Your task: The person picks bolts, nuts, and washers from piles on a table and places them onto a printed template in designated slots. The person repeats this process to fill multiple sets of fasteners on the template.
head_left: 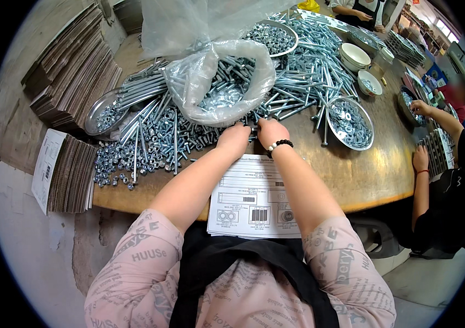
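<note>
Both forearms reach forward over a printed sheet with part drawings [253, 203] at the table's near edge. My left hand [234, 139] is at the front of the metal heap, its fingers curled in, and what they hold is hidden. Close beside it, my right hand [272, 132], with a beaded bracelet [280, 145] at the wrist, is closed too; I cannot make out what is in its fingers. Just beyond both hands sits a clear plastic bag [191, 90], its mouth spread wide, with bolts inside. Short bolts [189, 131] and nuts [120, 158] lie to the left.
Long bolts [314, 60] pile up at the back. A metal bowl of washers [350, 123] stands right, another of nuts [271, 38] behind, and a third [104, 112] left. Cardboard stacks [71, 76] line the left side. A co-worker's arms [421, 158] are at the right.
</note>
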